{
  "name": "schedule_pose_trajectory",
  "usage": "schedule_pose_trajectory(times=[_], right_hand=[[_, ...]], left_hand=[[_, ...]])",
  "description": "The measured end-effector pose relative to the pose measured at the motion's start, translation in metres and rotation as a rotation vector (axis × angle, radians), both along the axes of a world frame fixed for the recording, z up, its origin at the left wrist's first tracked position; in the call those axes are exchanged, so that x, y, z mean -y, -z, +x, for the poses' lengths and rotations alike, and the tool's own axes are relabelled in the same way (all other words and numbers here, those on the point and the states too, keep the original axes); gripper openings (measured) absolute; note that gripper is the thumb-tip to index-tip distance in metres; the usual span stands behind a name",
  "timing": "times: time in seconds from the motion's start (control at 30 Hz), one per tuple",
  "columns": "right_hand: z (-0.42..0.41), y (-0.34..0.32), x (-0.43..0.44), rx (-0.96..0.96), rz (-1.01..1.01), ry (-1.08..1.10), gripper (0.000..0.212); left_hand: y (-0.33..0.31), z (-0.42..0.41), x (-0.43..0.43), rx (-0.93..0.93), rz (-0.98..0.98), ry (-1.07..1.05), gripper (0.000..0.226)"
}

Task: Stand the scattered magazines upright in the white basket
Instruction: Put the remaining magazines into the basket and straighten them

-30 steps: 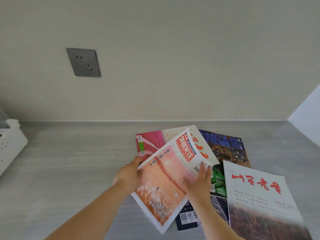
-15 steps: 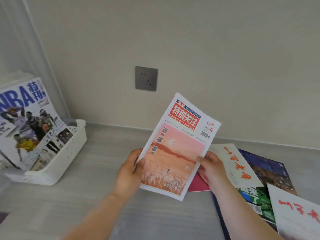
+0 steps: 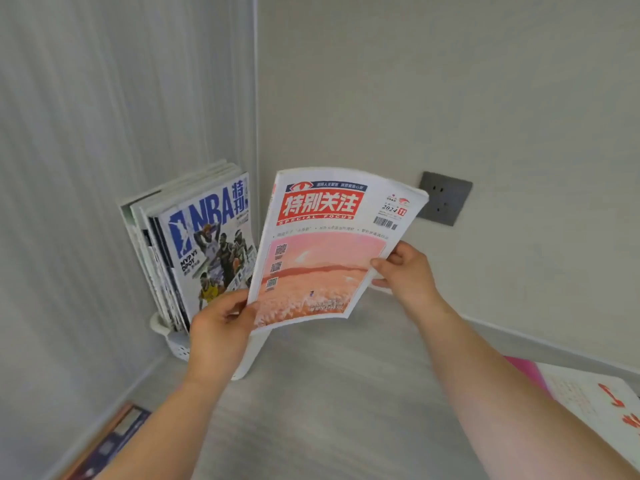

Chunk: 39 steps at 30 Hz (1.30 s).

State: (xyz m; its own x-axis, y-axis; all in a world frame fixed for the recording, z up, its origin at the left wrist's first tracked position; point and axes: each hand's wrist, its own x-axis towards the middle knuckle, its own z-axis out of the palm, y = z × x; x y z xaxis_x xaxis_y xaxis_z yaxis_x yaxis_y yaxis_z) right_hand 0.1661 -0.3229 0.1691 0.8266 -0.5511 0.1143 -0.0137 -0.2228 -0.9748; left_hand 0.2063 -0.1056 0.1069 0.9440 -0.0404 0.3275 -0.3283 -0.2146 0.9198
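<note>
Both hands hold a pink-and-white magazine with a red title block upright in the air. My left hand grips its lower left corner. My right hand pinches its right edge. The magazine hangs just right of the white basket, which sits in the left corner and is mostly hidden by my left hand and the magazine. Several magazines stand upright in the basket, with a blue NBA magazine in front.
A grey wall socket is on the wall behind the held magazine. A white magazine with red characters over a pink one lies at the right edge. A dark magazine lies lower left. Walls meet behind the basket.
Both hands have carried the pink magazine up and left from the scattered pile to beside the basket. The view has swung left, so the basket is now near and the pile is mostly out of frame.
</note>
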Motion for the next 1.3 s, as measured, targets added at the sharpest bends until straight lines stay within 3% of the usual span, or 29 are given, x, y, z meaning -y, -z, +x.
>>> schedule_pose_trajectory(times=[0.13, 0.27, 0.5, 0.63, 0.8, 0.9, 0.97, 1.3], right_hand=[[0.049, -0.018, -0.029, 0.061, -0.036, -0.051, 0.023], [0.095, -0.021, -0.054, 0.042, -0.119, -0.127, 0.026], [0.144, 0.015, -0.079, -0.195, -0.279, -0.185, 0.024], [0.151, 0.043, -0.083, -0.297, -0.208, -0.175, 0.028], [0.152, 0.058, -0.088, -0.332, -0.130, -0.237, 0.039], [0.152, 0.061, -0.098, -0.346, -0.030, -0.289, 0.073], [0.150, 0.067, -0.106, -0.386, 0.017, -0.321, 0.083], [0.155, 0.078, -0.152, -0.445, 0.046, -0.540, 0.077]], left_hand=[[0.003, 0.024, -0.022, -0.028, -0.017, -0.116, 0.020], [0.014, 0.038, -0.036, -0.171, 0.012, -0.146, 0.018], [0.040, 0.050, -0.055, -0.207, 0.377, -0.201, 0.013], [0.051, 0.052, -0.060, -0.148, 0.503, -0.168, 0.015], [0.059, 0.052, -0.063, -0.031, 0.467, -0.211, 0.010], [0.063, 0.056, -0.063, -0.101, 0.383, -0.294, 0.024], [0.066, 0.058, -0.064, -0.125, 0.304, -0.344, 0.033], [0.069, 0.065, -0.065, -0.098, 0.300, -0.362, 0.029]])
